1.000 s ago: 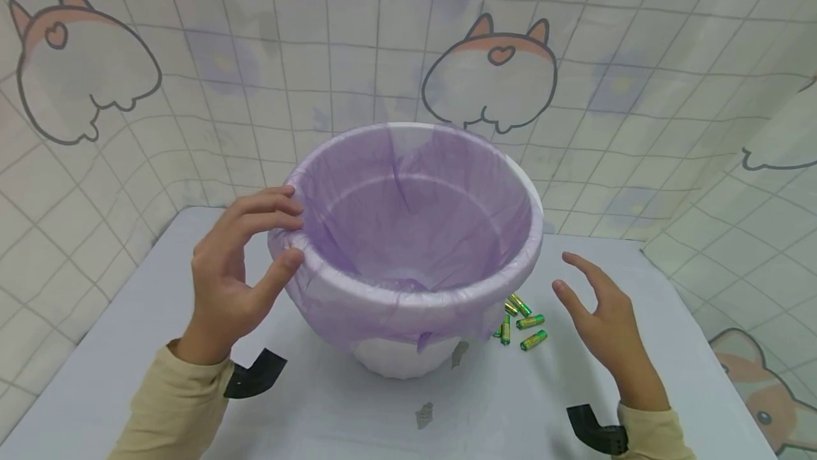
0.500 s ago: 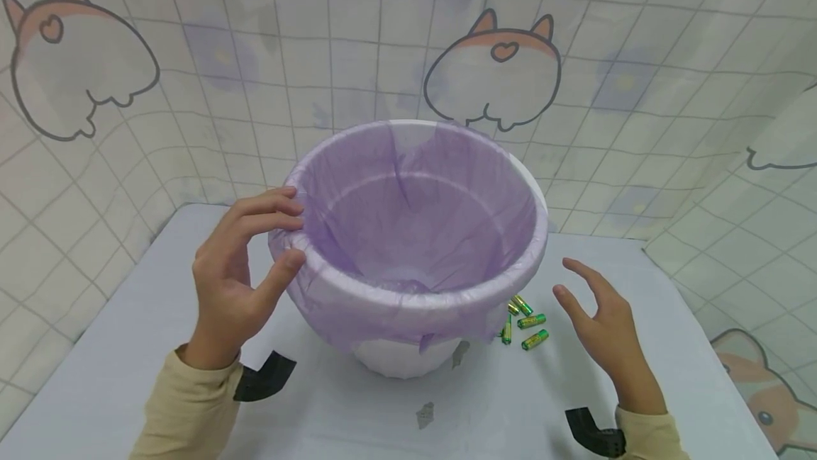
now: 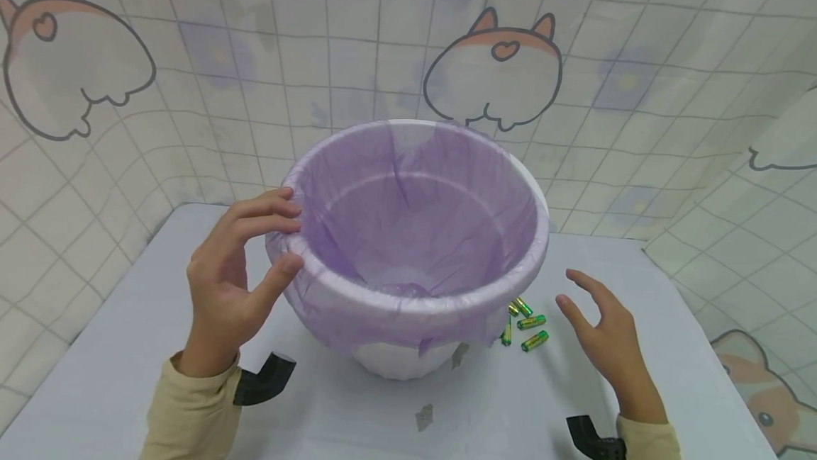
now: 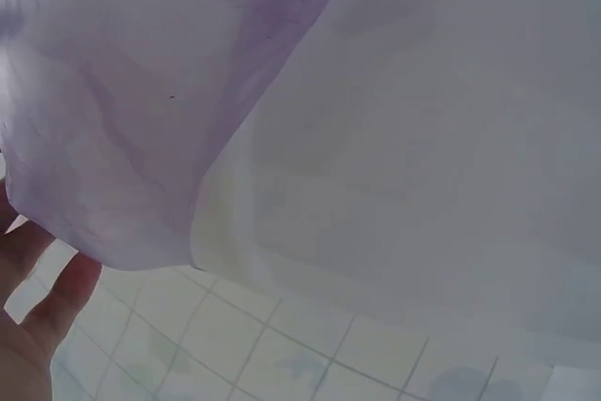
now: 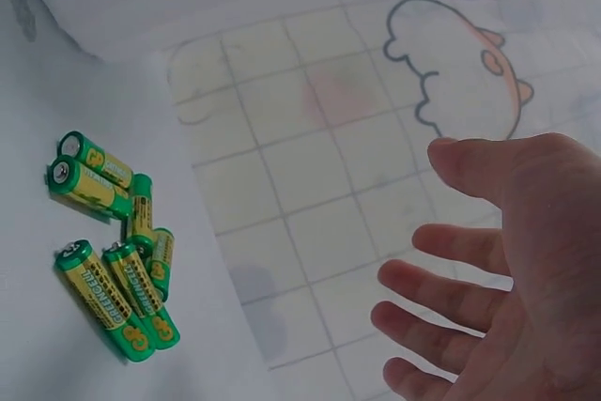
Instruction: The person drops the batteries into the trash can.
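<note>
A white plastic bin lined with a thin purple bag stands upright in the middle of the table. My left hand holds the bin's left rim, fingertips on the top edge and thumb on the outer side. The left wrist view shows that hand's fingers under the bag's overhang and the white bin wall. My right hand hovers over the table right of the bin, fingers spread and holding nothing. Several green batteries lie just left of it, and the batteries sit beside the open right hand.
The pale table is enclosed by a tiled curtain with cartoon animals on three sides. Two small grey marks sit on the table in front of the bin. Black wrist straps show at both cuffs.
My right hand has sunk slightly toward the table near the batteries. My left hand stays on the bin's rim, and the bin has barely shifted.
</note>
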Motion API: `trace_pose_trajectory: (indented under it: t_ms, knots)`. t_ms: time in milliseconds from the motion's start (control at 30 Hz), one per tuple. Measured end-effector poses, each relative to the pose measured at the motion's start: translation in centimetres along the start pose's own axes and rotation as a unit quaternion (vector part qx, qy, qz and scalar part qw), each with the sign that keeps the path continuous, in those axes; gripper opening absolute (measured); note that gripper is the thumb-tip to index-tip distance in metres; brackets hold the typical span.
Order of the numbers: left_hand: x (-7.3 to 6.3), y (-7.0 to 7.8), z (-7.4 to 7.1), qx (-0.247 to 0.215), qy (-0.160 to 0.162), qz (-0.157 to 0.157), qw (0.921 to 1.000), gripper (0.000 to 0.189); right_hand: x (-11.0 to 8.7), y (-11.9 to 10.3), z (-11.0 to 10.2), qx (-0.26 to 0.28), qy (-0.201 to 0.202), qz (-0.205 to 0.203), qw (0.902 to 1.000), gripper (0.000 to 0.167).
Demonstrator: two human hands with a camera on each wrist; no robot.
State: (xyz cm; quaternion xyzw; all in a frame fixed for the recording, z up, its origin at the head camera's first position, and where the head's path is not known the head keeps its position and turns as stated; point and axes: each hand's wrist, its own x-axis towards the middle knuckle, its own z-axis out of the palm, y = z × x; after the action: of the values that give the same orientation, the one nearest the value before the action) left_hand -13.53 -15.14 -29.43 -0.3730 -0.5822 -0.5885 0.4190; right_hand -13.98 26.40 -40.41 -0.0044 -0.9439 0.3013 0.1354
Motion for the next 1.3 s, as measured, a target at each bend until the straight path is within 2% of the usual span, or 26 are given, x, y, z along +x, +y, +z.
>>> trace_pose_trajectory:
  t_ms: [300,600,833,1300]
  knots:
    - [-0.2,0.3,-0.5,0.006,-0.021,-0.026,0.9994,0.031,-0.1,0.4,0.3,-0.001,0.001,-0.004,1.0000,0.054]
    - [-0.3,0.8,-0.2,-0.004,-0.019,-0.041,0.9990,0.031,0.0,1.3,1.1,0.009,-0.008,-0.007,0.9999,0.050]
    - [-0.6,0.3,-0.3,-0.007,-0.032,-0.046,0.9984,0.032,0.1,2.3,1.7,0.011,-0.038,0.005,0.9992,0.053]
    - [-1.0,0.2,-0.7,0.003,-0.032,-0.056,0.9979,0.032,0.5,3.5,3.2,0.018,-0.069,-0.008,0.9974,0.044]
